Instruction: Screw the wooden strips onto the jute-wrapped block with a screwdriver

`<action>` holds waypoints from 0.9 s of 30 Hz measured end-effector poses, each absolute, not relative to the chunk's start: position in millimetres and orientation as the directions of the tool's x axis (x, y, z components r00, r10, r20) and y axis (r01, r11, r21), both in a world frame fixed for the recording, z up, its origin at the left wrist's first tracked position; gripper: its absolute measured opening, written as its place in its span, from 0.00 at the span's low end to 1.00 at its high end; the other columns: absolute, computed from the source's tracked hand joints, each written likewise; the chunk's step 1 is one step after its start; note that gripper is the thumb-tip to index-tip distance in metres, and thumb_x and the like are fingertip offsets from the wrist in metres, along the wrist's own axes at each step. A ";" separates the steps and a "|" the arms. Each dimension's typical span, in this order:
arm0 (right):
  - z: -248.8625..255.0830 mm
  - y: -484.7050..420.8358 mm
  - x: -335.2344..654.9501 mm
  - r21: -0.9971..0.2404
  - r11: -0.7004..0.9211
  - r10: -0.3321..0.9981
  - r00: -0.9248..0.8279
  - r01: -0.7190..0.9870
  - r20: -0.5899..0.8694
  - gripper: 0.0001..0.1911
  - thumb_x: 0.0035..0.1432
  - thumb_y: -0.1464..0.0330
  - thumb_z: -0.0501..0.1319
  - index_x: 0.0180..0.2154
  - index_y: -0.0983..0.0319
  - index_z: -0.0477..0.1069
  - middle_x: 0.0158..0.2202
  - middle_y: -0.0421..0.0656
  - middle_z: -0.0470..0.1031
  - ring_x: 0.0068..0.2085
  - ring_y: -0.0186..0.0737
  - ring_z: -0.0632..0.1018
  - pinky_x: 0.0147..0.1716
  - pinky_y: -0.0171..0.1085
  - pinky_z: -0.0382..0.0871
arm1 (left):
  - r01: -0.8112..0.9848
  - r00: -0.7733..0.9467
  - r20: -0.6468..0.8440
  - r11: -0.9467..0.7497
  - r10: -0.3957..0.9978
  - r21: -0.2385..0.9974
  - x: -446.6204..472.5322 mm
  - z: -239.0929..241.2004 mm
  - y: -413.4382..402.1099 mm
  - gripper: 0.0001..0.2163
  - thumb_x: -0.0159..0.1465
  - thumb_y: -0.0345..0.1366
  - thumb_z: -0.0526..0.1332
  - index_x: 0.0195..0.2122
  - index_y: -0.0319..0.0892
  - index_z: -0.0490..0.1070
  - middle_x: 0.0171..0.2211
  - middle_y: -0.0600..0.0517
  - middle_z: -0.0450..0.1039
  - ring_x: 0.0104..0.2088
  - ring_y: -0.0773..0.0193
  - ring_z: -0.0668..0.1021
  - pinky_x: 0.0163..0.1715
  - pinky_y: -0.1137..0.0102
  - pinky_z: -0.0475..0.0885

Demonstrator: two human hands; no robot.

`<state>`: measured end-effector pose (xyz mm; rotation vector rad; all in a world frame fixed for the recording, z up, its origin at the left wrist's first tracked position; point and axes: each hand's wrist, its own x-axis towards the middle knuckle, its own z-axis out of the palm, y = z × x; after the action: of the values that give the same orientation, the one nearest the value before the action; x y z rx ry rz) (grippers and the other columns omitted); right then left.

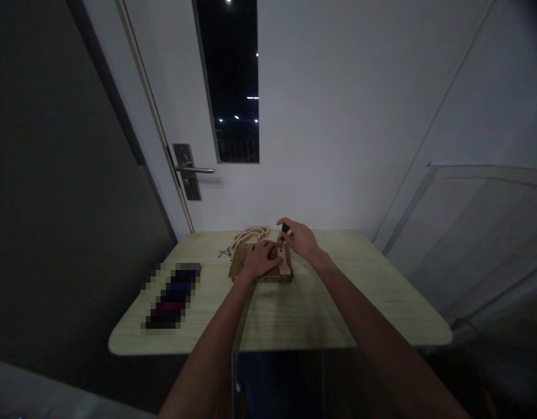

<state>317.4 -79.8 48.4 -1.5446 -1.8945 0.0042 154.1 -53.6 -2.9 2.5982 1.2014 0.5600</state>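
Note:
A brown flat bag (pixel 237 265), which looks like leather with pale stitching along its front edge, lies on the table. My left hand (pixel 260 261) rests flat on top of it, fingers spread, its thumb pointing toward a light tan strip (pixel 285 266) on the bag's right part. My right hand (pixel 302 240) pinches a small tool with a black handle (pixel 285 227), held upright over the strip. The tool's tip is too small and dark to make out. Behind the bag a pale strap (pixel 251 234) lies in loops.
The light wood table (pixel 338 314) has rounded front corners. A blurred-out dark object (pixel 175 297) lies on its left side. Beyond the table's back edge stands a white door (pixel 321 145) with a metal handle (pixel 198 170) and a narrow window (pixel 233 81).

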 end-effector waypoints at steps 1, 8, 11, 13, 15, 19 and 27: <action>48.7 -80.5 316.9 -0.406 0.282 0.869 -0.051 0.869 0.493 0.15 0.58 0.73 0.59 0.48 0.58 0.69 0.36 0.42 0.77 0.29 0.36 0.75 0.35 0.35 0.68 | 0.680 0.594 0.249 -0.643 0.765 0.353 153.9 -3.2 -53.5 0.21 0.62 0.44 0.59 0.56 0.49 0.65 0.56 0.49 0.66 0.58 0.54 0.66 0.59 0.55 0.56; 44.8 -80.4 315.4 -0.411 0.311 0.851 -0.059 0.857 0.521 0.20 0.57 0.74 0.56 0.52 0.60 0.67 0.40 0.45 0.77 0.33 0.36 0.76 0.38 0.35 0.69 | 0.677 0.591 0.259 -0.644 0.764 0.355 153.0 -7.2 -51.2 0.21 0.62 0.45 0.59 0.56 0.49 0.65 0.56 0.49 0.66 0.58 0.53 0.66 0.60 0.54 0.55; 43.1 -80.9 314.5 -0.371 0.305 0.853 -0.079 0.877 0.516 0.26 0.58 0.75 0.53 0.58 0.62 0.61 0.39 0.47 0.78 0.34 0.39 0.77 0.38 0.36 0.69 | 0.677 0.591 0.263 -0.646 0.763 0.352 153.3 -6.9 -51.2 0.20 0.62 0.45 0.59 0.56 0.50 0.65 0.56 0.49 0.66 0.58 0.54 0.66 0.60 0.54 0.55; 42.6 -81.2 313.9 -0.349 0.308 0.851 -0.091 0.885 0.518 0.27 0.59 0.75 0.52 0.60 0.61 0.58 0.37 0.46 0.78 0.34 0.39 0.77 0.37 0.36 0.68 | 0.681 0.590 0.261 -0.644 0.764 0.349 153.7 -6.2 -51.5 0.20 0.62 0.44 0.59 0.55 0.49 0.65 0.56 0.49 0.66 0.58 0.54 0.66 0.60 0.55 0.55; 42.4 -80.9 313.7 -0.341 0.312 0.843 -0.093 0.887 0.529 0.26 0.59 0.75 0.52 0.59 0.59 0.59 0.37 0.45 0.78 0.34 0.39 0.76 0.35 0.36 0.67 | 0.688 0.584 0.254 -0.636 0.771 0.348 154.1 -5.4 -52.0 0.21 0.61 0.44 0.59 0.55 0.49 0.65 0.56 0.49 0.66 0.58 0.54 0.66 0.60 0.55 0.56; 42.9 -78.5 314.9 -0.337 0.262 0.839 -0.041 0.904 0.542 0.14 0.58 0.72 0.57 0.47 0.58 0.68 0.37 0.44 0.77 0.35 0.39 0.76 0.34 0.34 0.65 | 0.685 0.587 0.250 -0.637 0.770 0.353 154.4 -4.5 -52.6 0.20 0.62 0.44 0.59 0.55 0.49 0.65 0.55 0.50 0.66 0.58 0.54 0.66 0.60 0.55 0.56; 46.7 -74.4 317.8 -0.404 0.308 0.849 -0.056 0.861 0.526 0.21 0.54 0.77 0.55 0.50 0.60 0.69 0.42 0.45 0.77 0.34 0.37 0.76 0.40 0.37 0.69 | 0.678 0.597 0.262 -0.652 0.758 0.341 153.4 -8.3 -49.9 0.21 0.62 0.45 0.59 0.55 0.48 0.66 0.55 0.49 0.67 0.57 0.52 0.67 0.59 0.54 0.57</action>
<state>317.8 -74.4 46.7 -1.5200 -1.8782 -0.0231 153.4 -49.9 -8.3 2.6189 1.1928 0.5742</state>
